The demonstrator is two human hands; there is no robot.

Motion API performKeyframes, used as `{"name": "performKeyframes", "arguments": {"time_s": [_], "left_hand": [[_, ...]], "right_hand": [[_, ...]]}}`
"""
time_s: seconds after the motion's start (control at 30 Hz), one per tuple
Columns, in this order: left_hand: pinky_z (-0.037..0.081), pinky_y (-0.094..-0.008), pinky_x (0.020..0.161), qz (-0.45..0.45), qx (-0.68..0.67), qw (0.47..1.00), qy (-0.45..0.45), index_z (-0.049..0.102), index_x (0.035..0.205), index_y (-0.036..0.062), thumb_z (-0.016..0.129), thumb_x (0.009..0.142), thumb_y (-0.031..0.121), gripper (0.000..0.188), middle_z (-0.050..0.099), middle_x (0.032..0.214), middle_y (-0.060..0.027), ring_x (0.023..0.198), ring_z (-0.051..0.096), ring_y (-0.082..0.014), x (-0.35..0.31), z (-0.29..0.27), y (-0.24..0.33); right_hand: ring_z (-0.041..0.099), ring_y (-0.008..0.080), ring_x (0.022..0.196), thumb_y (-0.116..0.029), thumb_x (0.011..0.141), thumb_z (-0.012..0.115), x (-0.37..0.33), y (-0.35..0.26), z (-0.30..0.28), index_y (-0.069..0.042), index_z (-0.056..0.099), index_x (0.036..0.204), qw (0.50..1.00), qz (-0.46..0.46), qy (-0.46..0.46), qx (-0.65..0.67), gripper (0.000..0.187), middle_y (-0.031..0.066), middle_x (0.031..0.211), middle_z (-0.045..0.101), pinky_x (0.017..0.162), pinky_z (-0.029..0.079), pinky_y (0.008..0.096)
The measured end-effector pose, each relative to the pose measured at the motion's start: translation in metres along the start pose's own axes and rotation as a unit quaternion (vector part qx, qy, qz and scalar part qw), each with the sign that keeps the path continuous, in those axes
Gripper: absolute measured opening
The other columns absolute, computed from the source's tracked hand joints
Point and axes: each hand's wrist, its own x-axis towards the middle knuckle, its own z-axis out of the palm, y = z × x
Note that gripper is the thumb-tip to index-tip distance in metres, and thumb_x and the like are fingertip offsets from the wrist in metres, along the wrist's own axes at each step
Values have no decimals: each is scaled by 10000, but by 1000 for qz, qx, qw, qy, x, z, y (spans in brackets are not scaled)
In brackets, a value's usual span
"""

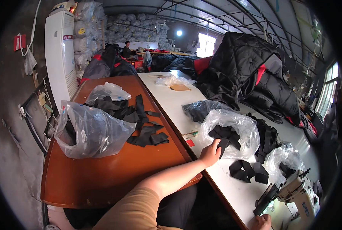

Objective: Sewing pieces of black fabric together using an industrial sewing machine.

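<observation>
We see a brown table [94, 180] holding plastic bags [94, 130] and black strips [150, 138], beside a white table [227, 189] holding a translucent bag [248, 145], looped black bands [261, 173], quilted fabric [240, 65] and a sewing machine [302, 199].

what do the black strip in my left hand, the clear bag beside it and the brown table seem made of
Black strip: likely woven fabric or webbing; matte and flat, though any weave is too fine to see.
Clear bag: thin plastic film, judging by its see-through, crinkled, glossy folds.
Brown table: perhaps varnished wood or laminate; smooth top, soft sheen.
</observation>
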Motion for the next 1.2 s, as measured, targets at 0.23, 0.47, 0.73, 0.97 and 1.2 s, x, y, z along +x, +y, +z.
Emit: {"name": "performKeyframes", "arguments": {"time_s": [0.23, 0.47, 0.73, 0.97, 1.2], "left_hand": [[546, -489, 786, 44, 22, 998, 40, 469, 1294, 21, 621, 958, 144, 389, 705, 1000, -245, 946, 689, -434, -2, 1, -2], [538, -497, 774, 44, 18, 998, 35, 485, 1296, 19, 621, 959, 149, 386, 700, 966, -246, 926, 687, -441, -1, 5, -4], [528, -522, 753, 24, 12, 999, 17, 501, 1283, 41, 607, 954, 170, 369, 699, 945, -239, 899, 677, -458, -1, -10, -5], [486, -432, 667, 72, -4, 997, 30, 489, 1246, 12, 625, 933, 78, 348, 589, 771, -165, 720, 634, -356, 0, -3, -2], [481, -422, 668, 73, 0, 997, 29, 484, 1251, 2, 631, 930, 77, 360, 559, 754, -155, 696, 606, -335, 0, -5, -3]], "right_hand": [[635, 384, 913, -41, 781, 603, -3, 9, 10, -44, 779, 957, 999, -22, 25, -10, 249, 173, 941, 680, 819, 534, 474], [631, 391, 936, -34, 786, 613, -6, -2, 6, -40, 776, 950, 999, 11, 32, -27, 231, 176, 954, 674, 838, 536, 465], [605, 307, 779, -17, 687, 686, 6, -12, 11, -82, 761, 775, 993, 3, 109, -36, 133, 84, 797, 613, 661, 500, 426], [614, 308, 758, -2, 712, 692, 5, -21, 4, -73, 738, 716, 993, 14, 117, -24, 84, 89, 766, 618, 636, 501, 432], [612, 306, 764, -9, 724, 690, 4, -20, 4, -78, 751, 730, 993, 16, 111, -32, 93, 83, 783, 621, 641, 501, 431]]}}
